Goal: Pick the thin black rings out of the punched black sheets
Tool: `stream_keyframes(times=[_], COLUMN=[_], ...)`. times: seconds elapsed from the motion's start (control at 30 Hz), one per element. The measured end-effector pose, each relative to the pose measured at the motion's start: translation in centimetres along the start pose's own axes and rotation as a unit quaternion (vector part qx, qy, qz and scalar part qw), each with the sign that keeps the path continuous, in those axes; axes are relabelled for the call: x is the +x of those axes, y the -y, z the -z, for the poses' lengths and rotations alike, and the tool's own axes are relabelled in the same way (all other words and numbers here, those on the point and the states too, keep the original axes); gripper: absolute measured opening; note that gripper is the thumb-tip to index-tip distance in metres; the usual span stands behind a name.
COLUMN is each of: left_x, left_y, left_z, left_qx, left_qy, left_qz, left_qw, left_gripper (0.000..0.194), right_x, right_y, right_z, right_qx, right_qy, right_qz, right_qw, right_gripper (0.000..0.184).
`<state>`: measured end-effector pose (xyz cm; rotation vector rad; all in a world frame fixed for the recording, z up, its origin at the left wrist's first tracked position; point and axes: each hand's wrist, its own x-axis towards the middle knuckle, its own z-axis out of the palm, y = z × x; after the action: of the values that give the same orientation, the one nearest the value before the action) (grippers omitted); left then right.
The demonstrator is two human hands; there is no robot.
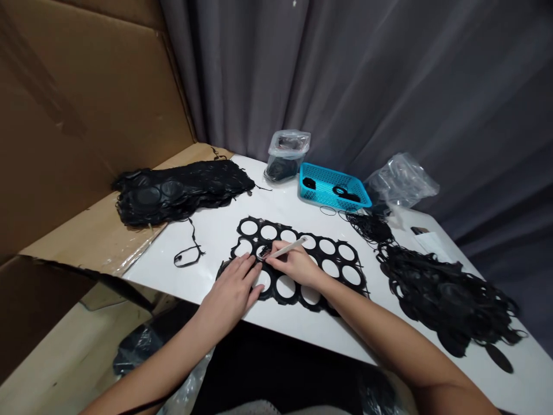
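The holed black sheet (339,260) runs lengthwise rightward from under my spread, empty left hand (233,286), beneath my right hand (296,266) pinching a white stick (290,248).

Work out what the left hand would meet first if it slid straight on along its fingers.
Probably the right hand or the white stick it grips, just ahead of the left hand over the black sheet; unclear depth hides which comes first.

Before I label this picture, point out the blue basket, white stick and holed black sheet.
Blue basket (320,198): head view, on its front wall.
White stick (288,248): head view, mid-shaft.
Holed black sheet (319,254): head view, web between holes.
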<state>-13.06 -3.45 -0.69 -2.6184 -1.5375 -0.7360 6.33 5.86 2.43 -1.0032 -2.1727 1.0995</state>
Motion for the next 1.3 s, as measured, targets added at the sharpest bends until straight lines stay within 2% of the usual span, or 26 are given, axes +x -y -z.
stream_keyframes(times=[0.27, 0.4, 0.47, 0.53, 0.6, 0.67, 0.77, 0.83, 0.9, 0.97, 1.1, 1.2, 1.3], left_x=[-0.1, -0.2, -0.2, -0.2, -0.2, -0.2, -0.3, -0.3, -0.1, 0.5, 1.9, 2.4, 2.1], left_y=[0.1, 0.1, 0.1, 0.1, 0.1, 0.1, 0.2, 0.3, 0.3, -0.1, -1.7, -2.8, -3.2], left_z=[0.0, -0.1, -0.1, -0.2, -0.3, -0.4, -0.4, -0.3, 0.0, 0.3, 0.1, -0.8, -1.5], left_qx=[-0.022, -0.01, -0.002, 0.004, 0.011, 0.017, 0.015, 0.01, 0.012, 0.014, 0.003, 0.017, 0.033], left_qy=[0.003, 0.004, 0.005, 0.007, 0.009, 0.01, 0.006, -0.002, -0.007, -0.011, -0.023, -0.01, 0.006], left_qz=[0.016, 0.014, 0.009, 0.007, 0.006, 0.007, 0.012, 0.017, 0.017, 0.012, -0.035, -0.065, -0.069], left_qw=[1.0, 1.0, 1.0, 1.0, 1.0, 1.0, 1.0, 1.0, 1.0, 1.0, 0.999, 0.998, 0.997], left_gripper=[0.039, 0.04, 0.039, 0.039, 0.039, 0.039, 0.038, 0.037, 0.036, 0.034, 0.038, 0.042, 0.044], right_x=[-0.1, -0.7, -1.2, -1.2, -0.2, 1.7, 5.0, 6.2, 5.9, 4.4, -0.1, -2.6, -3.9], right_y=[0.0, -0.1, -0.2, -0.2, -0.4, -0.9, -2.1, -2.7, -2.9, -2.7, -1.5, -0.9, -0.9], right_z=[-0.1, -0.6, -1.0, -1.3, -0.9, 0.3, 3.5, 5.7, 7.0, 7.2, 5.3, 3.9, 3.3], right_qx=[-0.015, -0.083, -0.165, -0.255, -0.318, -0.352, -0.369, -0.335, -0.265, -0.184, -0.066, -0.028, -0.018], right_qy=[-0.008, -0.007, 0.004, 0.023, 0.029, -0.004, -0.123, -0.193, -0.22, -0.2, -0.1, -0.059, -0.058], right_qz=[0.037, 0.08, 0.129, 0.183, 0.204, 0.168, 0.049, -0.007, -0.032, -0.046, -0.059, -0.058, -0.065], right_qw=[0.999, 0.993, 0.978, 0.949, 0.925, 0.921, 0.92, 0.922, 0.938, 0.961, 0.991, 0.996, 0.996], right_gripper=[0.018, 0.021, 0.018, 0.012, 0.009, 0.011, 0.014, 0.013, 0.014, 0.017, 0.021, 0.021, 0.022])
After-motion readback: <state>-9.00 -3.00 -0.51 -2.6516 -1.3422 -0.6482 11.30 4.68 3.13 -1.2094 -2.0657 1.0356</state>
